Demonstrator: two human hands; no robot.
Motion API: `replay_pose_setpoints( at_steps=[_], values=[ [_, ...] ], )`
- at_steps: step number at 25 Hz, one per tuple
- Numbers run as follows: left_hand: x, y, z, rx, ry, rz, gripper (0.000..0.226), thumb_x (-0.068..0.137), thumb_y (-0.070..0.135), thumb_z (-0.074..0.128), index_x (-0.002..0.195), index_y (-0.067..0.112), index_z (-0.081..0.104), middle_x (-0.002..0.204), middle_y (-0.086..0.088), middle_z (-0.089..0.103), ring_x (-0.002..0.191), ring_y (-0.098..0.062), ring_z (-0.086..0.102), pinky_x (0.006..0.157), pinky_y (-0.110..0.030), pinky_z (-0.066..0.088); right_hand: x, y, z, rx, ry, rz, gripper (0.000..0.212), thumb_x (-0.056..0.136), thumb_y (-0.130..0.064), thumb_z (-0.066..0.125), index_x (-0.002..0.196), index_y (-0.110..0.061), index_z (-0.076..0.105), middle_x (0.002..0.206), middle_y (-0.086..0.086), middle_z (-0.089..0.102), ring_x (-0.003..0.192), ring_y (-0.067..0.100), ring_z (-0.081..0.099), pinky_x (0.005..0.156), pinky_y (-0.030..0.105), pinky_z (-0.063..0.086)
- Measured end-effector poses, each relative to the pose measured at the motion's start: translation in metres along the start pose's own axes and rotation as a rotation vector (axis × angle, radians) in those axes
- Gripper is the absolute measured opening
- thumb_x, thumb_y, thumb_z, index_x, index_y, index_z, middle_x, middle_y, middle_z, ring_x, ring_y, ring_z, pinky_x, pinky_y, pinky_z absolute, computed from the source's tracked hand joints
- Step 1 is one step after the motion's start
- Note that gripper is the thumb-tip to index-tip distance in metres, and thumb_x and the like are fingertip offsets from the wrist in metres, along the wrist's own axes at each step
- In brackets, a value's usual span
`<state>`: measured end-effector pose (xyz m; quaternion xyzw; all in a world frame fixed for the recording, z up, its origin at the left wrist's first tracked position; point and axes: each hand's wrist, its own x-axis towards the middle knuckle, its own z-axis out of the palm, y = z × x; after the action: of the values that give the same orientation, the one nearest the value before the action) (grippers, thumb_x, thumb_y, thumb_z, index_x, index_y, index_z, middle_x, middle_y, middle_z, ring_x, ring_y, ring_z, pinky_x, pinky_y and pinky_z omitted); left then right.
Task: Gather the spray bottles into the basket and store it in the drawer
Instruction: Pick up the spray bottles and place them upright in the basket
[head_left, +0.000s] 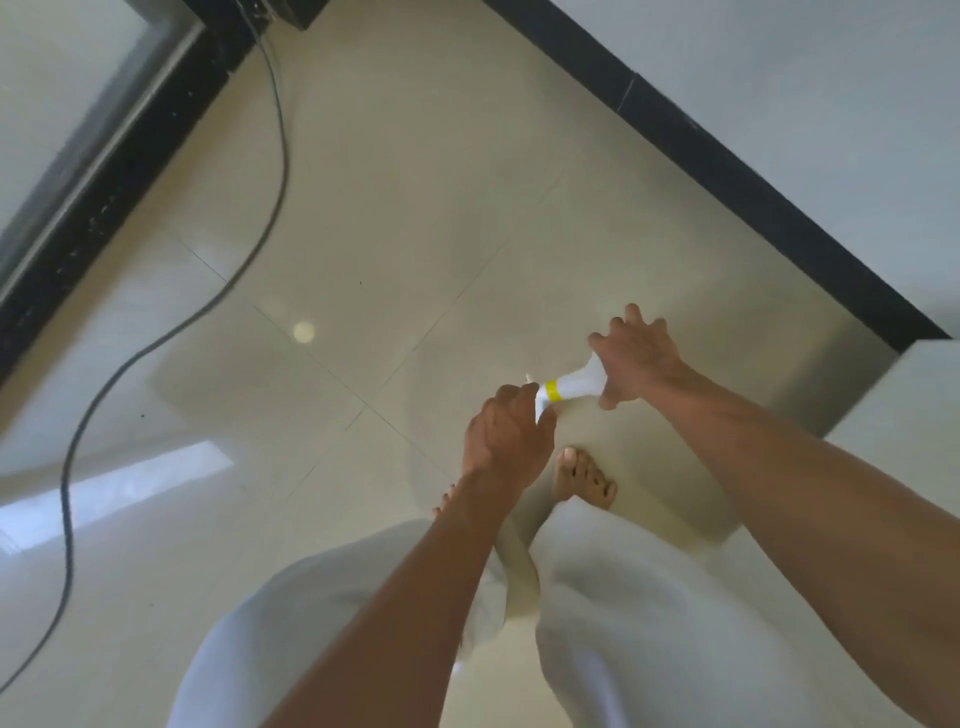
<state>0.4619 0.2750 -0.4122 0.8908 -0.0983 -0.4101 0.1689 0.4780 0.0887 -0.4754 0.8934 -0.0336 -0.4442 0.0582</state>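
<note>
A white spray bottle (574, 385) with a yellow collar lies sideways in the air between my two hands, above the tiled floor. My left hand (506, 434) grips its white trigger head, fingers curled round it. My right hand (636, 358) is at the bottle's wide body end, with fingers spread and the thumb under the bottle; most of the body is hidden behind the palm. No basket or drawer is in view.
Cream floor tiles (415, 234) fill the view. A grey cable (156, 348) snakes across the floor at left. Black skirting (727, 166) runs along the white wall at right, and a dark door frame (104, 171) at left. My bare feet (582, 475) and white trousers are below.
</note>
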Motion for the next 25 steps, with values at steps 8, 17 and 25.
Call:
replay_pose_setpoints(
  at_steps=[8, 17, 25],
  values=[
    [-0.161, 0.107, -0.057, -0.598, 0.065, -0.224, 0.057, 0.096, 0.051, 0.048, 0.145, 0.023, 0.044, 0.137, 0.003, 0.061, 0.123, -0.011, 0.054, 0.093, -0.020, 0.035, -0.256, -0.037, -0.009, 0.986, 0.667, 0.537, 0.087, 0.060, -0.072, 0.067, 0.130, -0.025, 0.049, 0.123, 0.003, 0.055, 0.116, 0.029, 0.042, 0.084, 0.038, 0.050],
    [-0.344, 0.174, -0.056, -0.573, 0.111, 0.166, 0.022, 0.086, 0.036, 0.071, 0.104, 0.031, 0.059, 0.093, 0.018, 0.071, 0.091, 0.007, 0.064, 0.081, -0.021, 0.050, -0.511, -0.063, 0.002, 1.128, 0.950, 0.614, 0.062, 0.080, -0.027, 0.073, 0.137, -0.011, 0.052, 0.138, 0.010, 0.052, 0.123, 0.030, 0.049, 0.107, 0.046, 0.037],
    [-0.541, 0.212, 0.051, -0.011, 0.071, 0.810, 0.042, 0.075, 0.022, 0.084, 0.114, 0.022, 0.068, 0.096, 0.025, 0.064, 0.089, 0.010, 0.055, 0.083, 0.013, 0.025, -0.727, -0.020, 0.124, 1.521, 1.239, 0.641, 0.045, 0.087, -0.044, 0.058, 0.129, -0.029, 0.061, 0.128, -0.020, 0.058, 0.117, 0.005, 0.058, 0.094, 0.008, 0.042]
  ],
)
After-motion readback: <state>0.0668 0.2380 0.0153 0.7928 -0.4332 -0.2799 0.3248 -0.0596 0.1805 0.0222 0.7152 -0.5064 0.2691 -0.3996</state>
